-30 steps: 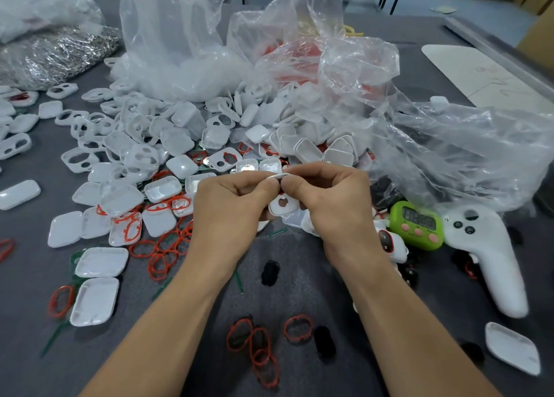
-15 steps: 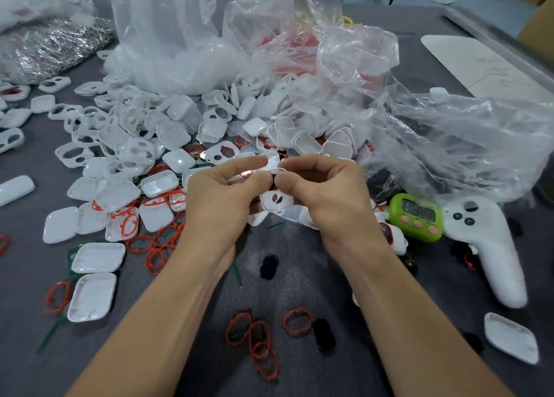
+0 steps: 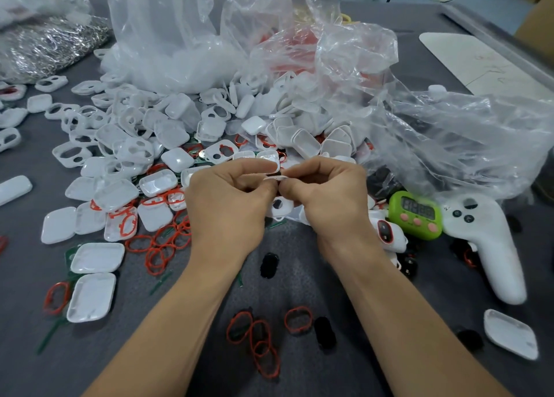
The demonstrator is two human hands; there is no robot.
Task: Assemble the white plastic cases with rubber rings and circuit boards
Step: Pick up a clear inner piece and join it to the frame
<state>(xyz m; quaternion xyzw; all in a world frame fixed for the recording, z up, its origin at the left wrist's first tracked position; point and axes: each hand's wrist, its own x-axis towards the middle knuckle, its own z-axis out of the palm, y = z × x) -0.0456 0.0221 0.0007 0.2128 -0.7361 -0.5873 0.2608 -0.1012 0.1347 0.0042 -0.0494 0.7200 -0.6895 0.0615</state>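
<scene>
Left hand [image 3: 227, 199] and right hand [image 3: 326, 199] keep pinching one thin white case piece [image 3: 274, 177] between both grips | thumbs now closer together | fitting seems unfinished | holed case half [image 3: 281, 206] just below grips

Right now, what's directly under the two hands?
Between the left hand and right hand, which pinch a small white part, a white case half with a dark hole shows below. Its edges, and anything beneath the palms, are covered.

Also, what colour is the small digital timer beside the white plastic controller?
The timer is bright green with pink buttons, clearest in the head view.
</scene>
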